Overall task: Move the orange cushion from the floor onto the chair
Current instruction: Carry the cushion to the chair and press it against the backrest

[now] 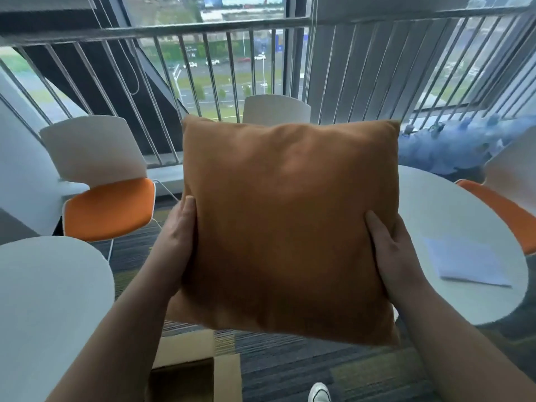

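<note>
The square orange cushion point(287, 224) is up in the air in front of me, held flat-on and filling the middle of the view. My left hand point(177, 242) grips its left edge and my right hand point(390, 253) grips its right edge, thumbs on the near face. Directly behind the cushion stands a white chair point(275, 109); only the top of its backrest shows, its seat is hidden. A second white chair with an orange seat point(108, 208) stands to the left, and part of a third point(510, 195) shows at the right.
A round white table point(452, 227) with a sheet of paper point(467, 262) is at the right, another round white table point(49, 300) at the lower left. An open cardboard box point(197, 369) sits on the carpet below. A metal railing point(203, 27) and window lie ahead.
</note>
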{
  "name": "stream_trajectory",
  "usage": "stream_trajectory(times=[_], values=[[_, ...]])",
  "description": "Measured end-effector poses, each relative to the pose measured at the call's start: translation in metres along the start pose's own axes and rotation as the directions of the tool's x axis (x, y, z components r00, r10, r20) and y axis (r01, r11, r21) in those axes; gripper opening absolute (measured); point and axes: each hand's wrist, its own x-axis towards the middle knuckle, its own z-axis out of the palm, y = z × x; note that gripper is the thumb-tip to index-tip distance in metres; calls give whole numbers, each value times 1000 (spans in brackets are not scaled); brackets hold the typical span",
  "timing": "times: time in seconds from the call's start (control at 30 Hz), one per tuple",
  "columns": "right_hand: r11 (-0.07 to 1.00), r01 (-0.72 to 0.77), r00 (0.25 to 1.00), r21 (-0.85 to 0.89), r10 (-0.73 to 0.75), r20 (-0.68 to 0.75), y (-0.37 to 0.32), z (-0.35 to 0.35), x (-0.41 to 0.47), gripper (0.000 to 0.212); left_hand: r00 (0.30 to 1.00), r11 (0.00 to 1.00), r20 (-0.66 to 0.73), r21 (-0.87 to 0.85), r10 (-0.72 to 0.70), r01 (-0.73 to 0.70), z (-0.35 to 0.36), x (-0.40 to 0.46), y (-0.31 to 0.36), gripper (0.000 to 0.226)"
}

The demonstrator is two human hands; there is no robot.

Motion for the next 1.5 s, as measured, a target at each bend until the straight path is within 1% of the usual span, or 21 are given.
stream_trajectory(times=[0.07,0.13,0.2,0.23,0.27,0.33,0.37,0.4,0.5,0.57,0.6,0.67,0.73,0.77,0.9,1.0,1.1,1.23,1.33,1.43,1.5], values=[[996,-60,993,59,53,107,1,-8,40,51,994,989,9,-94,-113,113,19,17,13,63],[988,-118,970,98,93,226,-5,-7,70,56,980,970,41,-136,-197,201,25,27,27,66],[982,-148,933,117,99,346,-13,4,93,64,976,968,44,-126,-213,217,21,33,39,66],[979,-162,911,120,101,401,-16,11,104,71,974,964,26,-137,-226,228,16,34,42,66],[979,-169,888,112,102,448,-19,20,113,79,971,960,5,-148,-240,238,9,34,45,71],[986,-148,857,71,92,507,-24,43,130,89,970,959,-33,-164,-240,232,-6,36,44,94],[991,-123,850,44,82,521,-26,57,138,90,969,960,-64,-164,-241,228,-14,38,41,103],[995,-96,847,18,72,526,-27,71,146,86,966,963,-105,-160,-237,219,-20,38,39,105],[1000,7,827,-13,2,562,-34,118,166,65,947,973,-243,-146,-209,177,-36,43,30,88],[997,77,792,8,-66,607,-39,158,179,44,896,976,-392,-138,-210,168,-47,55,21,82],[995,92,770,28,-89,631,-40,176,185,38,860,977,-466,-129,-210,169,-51,62,19,76],[995,85,735,44,-93,672,-38,216,201,35,789,977,-577,-121,-212,174,-62,82,14,68],[996,88,718,22,-79,691,-34,260,219,36,729,978,-653,-114,-207,177,-80,107,2,73],[995,95,711,11,-76,699,-34,283,229,36,710,977,-672,-119,-212,179,-91,121,-5,75],[996,86,708,-36,-35,706,-45,374,271,38,662,966,-703,-185,-260,182,-144,192,-22,76],[997,75,694,-34,-28,719,-55,433,303,30,650,966,-715,-188,-258,177,-183,247,-27,73],[997,59,693,-49,-6,721,-63,483,332,36,633,959,-721,-197,-283,205,-217,298,-30,78],[996,57,689,-65,8,725,-63,548,369,43,625,956,-724,-196,-291,219,-254,363,-37,69],[997,51,691,-65,12,723,-60,605,399,42,625,951,-719,-192,-304,242,-288,417,-52,67],[996,52,667,-71,19,745,-50,666,426,42,621,941,-713,-186,-326,281,-325,471,-72,79],[996,38,658,-82,36,752,-44,710,445,48,626,938,-706,-179,-332,295,-353,506,-82,77]])
